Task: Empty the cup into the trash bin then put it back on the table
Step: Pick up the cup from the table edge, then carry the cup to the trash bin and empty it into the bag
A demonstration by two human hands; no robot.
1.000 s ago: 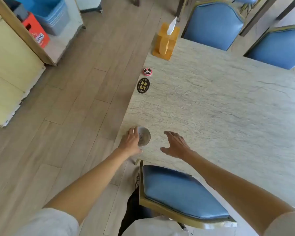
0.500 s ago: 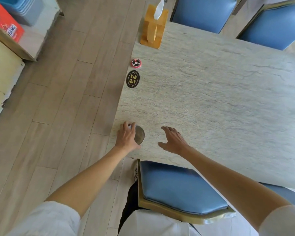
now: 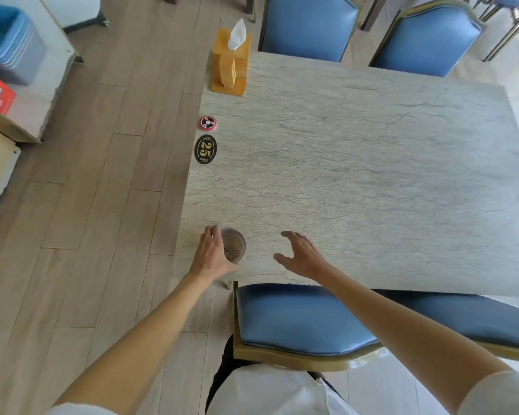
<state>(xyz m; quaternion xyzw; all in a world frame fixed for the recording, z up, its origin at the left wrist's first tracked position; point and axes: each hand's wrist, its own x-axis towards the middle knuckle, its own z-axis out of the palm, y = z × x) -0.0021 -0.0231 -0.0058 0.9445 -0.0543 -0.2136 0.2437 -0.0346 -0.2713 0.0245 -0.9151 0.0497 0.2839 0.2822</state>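
A clear cup (image 3: 233, 245), seen from above with dark specks inside, stands upright on the marble table (image 3: 357, 175) at its near left corner. My left hand (image 3: 212, 253) wraps around the cup's left side, fingers curled against its wall. My right hand (image 3: 301, 254) hovers just above the table to the right of the cup, fingers spread, holding nothing. No trash bin shows in the view.
A wooden tissue box (image 3: 230, 65), a red call button (image 3: 208, 123) and a black oval "25" plaque (image 3: 205, 149) line the table's left edge. Blue chairs (image 3: 306, 319) stand at the near and far sides. Wooden floor lies left; shelves with a blue bin (image 3: 9, 44) at far left.
The view has shifted a little, so the table sits differently in frame. My left hand stays on the cup at the table corner and my right hand stays spread beside it.
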